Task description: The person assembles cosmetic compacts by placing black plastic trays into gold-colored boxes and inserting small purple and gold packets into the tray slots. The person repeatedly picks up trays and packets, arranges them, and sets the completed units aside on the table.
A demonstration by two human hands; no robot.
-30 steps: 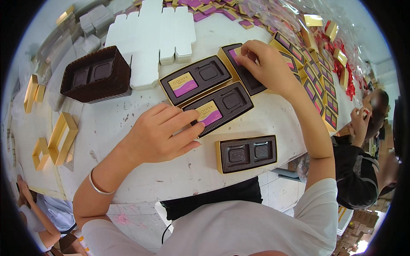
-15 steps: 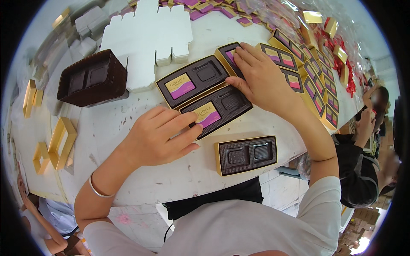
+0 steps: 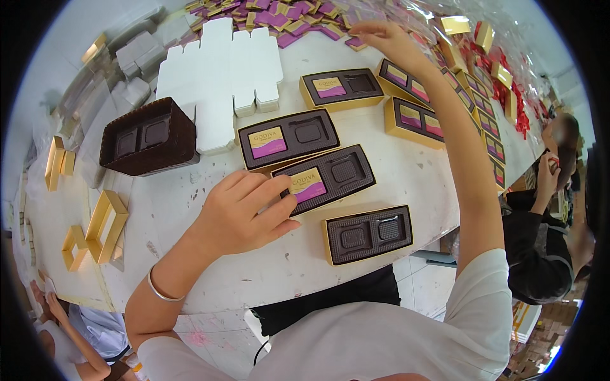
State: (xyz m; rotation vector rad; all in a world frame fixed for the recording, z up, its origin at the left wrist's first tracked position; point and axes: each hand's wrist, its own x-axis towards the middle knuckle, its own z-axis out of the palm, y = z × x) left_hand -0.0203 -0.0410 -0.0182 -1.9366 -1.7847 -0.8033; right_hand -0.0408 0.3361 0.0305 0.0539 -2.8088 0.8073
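My left hand (image 3: 246, 206) rests at the left end of the nearer gold box (image 3: 343, 170), its bent fingers apart beside a gold-and-purple wrapped piece (image 3: 307, 184). That box has a dark two-recess tray, with the right recess bare. Behind it, a similar box (image 3: 309, 132) also holds one wrapped piece on the left, as does a third box (image 3: 361, 82) farther back. My right hand (image 3: 389, 39) stretches far forward, fingers extended, by the front edge of a heap of wrapped pieces (image 3: 279, 19). Whether its fingertips touch a piece cannot be made out.
Nearest me lies a box (image 3: 368, 235) with two bare recesses. Filled boxes (image 3: 416, 120) line the right. Stacked dark trays (image 3: 149, 136) and flat white cartons (image 3: 219, 82) stand left, near gold sleeves (image 3: 108, 225). Red ribbons (image 3: 515, 108) lie far right. Other people work at both sides.
My right hand has left the farther box and reached forward to the heap. That box now shows a wrapped piece in its left recess. The left hand stays by the nearer box.
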